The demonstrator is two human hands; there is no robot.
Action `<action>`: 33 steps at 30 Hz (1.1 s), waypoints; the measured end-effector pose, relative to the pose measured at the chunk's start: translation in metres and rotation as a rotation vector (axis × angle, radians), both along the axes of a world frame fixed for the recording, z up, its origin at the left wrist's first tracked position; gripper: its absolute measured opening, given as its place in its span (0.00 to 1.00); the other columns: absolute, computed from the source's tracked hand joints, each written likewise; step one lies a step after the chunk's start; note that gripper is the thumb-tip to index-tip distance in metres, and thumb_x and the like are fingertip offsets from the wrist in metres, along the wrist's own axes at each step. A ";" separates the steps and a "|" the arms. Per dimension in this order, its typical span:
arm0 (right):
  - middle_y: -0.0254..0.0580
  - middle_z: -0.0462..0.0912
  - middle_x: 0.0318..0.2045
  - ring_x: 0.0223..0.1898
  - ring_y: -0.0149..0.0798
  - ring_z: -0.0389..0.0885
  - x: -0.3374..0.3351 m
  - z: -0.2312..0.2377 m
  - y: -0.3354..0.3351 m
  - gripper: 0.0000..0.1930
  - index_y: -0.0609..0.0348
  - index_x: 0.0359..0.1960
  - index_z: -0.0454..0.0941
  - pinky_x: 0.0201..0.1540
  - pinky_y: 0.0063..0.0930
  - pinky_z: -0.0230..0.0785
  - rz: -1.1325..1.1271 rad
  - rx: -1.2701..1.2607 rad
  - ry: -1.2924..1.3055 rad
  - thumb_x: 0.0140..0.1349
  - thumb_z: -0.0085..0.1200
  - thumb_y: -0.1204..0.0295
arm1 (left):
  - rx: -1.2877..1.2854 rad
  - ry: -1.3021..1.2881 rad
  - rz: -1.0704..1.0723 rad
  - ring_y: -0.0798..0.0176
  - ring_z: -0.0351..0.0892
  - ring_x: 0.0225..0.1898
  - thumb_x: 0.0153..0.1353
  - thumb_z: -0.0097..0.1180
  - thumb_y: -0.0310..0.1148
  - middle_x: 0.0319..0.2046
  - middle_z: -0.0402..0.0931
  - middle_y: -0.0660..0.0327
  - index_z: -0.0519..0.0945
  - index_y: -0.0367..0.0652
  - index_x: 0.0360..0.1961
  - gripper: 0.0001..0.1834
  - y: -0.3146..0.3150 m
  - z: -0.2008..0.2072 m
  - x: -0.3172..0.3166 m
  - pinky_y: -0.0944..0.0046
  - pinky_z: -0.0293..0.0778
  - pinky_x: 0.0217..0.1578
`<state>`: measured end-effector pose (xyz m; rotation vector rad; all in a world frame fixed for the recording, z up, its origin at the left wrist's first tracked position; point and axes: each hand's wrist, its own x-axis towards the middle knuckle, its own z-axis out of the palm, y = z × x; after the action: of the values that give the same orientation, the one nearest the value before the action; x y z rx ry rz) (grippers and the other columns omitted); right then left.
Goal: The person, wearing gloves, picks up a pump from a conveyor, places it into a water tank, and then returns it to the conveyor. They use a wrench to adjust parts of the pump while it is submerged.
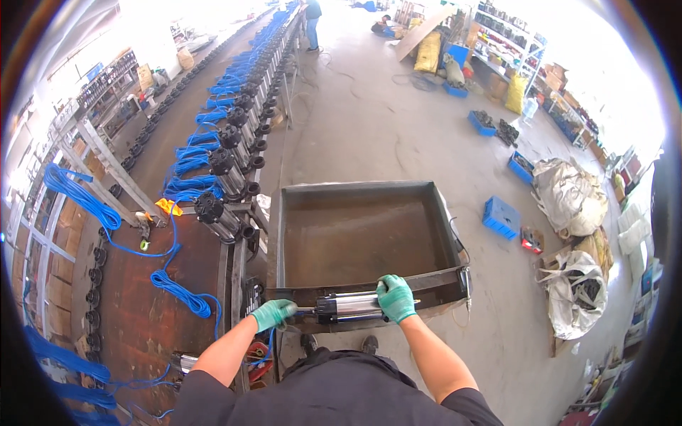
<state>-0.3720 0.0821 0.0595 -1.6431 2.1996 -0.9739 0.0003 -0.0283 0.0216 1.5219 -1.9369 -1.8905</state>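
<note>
A silver cylindrical pump motor (357,307) with a black left end lies sideways at the near edge of a metal tank (277,238). Wrapped over its right part is my right hand (396,298), in a green glove with the fingers closed on the silver body. My left hand (273,314), gloved the same way, is closed at the thin rod (305,310) sticking out of the black end; its fingertips are partly hidden. Brownish water (366,238) fills the tank behind the motor.
On my left, a long bench carries a row of upright pumps (226,170) with coiled blue cables (181,292). Right of the tank, a blue crate (501,217) and white sacks (572,195) rest on the floor. Another person (312,25) stands far ahead beside the bench.
</note>
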 end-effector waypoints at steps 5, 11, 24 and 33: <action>0.50 0.84 0.37 0.44 0.56 0.80 0.005 0.002 0.005 0.08 0.57 0.36 0.83 0.50 0.47 0.73 -0.011 0.010 -0.010 0.63 0.55 0.69 | 0.632 0.425 0.378 0.60 0.83 0.32 0.68 0.62 0.36 0.38 0.82 0.57 0.75 0.45 0.57 0.19 0.007 -0.024 0.016 0.54 0.84 0.35; 0.52 0.82 0.32 0.39 0.59 0.79 -0.002 -0.004 0.002 0.07 0.59 0.30 0.79 0.45 0.51 0.73 0.007 -0.104 0.031 0.63 0.54 0.69 | 0.056 0.378 0.207 0.69 0.76 0.37 0.62 0.58 0.20 0.39 0.74 0.66 0.73 0.48 0.63 0.27 0.018 -0.015 -0.005 0.66 0.79 0.40; 0.55 0.83 0.42 0.49 0.57 0.80 -0.071 0.003 0.037 0.15 0.62 0.45 0.82 0.54 0.45 0.72 -0.218 -0.225 -0.137 0.64 0.59 0.64 | -0.278 0.214 0.284 0.63 0.77 0.49 0.62 0.61 0.19 0.58 0.73 0.57 0.61 0.50 0.73 0.40 0.013 -0.054 0.036 0.66 0.76 0.50; 0.48 0.78 0.38 0.36 0.53 0.81 -0.225 -0.131 0.153 0.20 0.59 0.45 0.72 0.42 0.48 0.76 -0.931 0.182 -0.013 0.62 0.64 0.59 | -0.276 0.178 0.599 0.75 0.74 0.32 0.71 0.58 0.29 0.46 0.79 0.64 0.68 0.44 0.69 0.27 0.073 0.003 0.021 0.75 0.72 0.31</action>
<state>-0.5965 0.2354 -0.0714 -0.4695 2.9631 -0.8895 0.0211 0.0444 0.0249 1.5511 -1.3805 -1.3868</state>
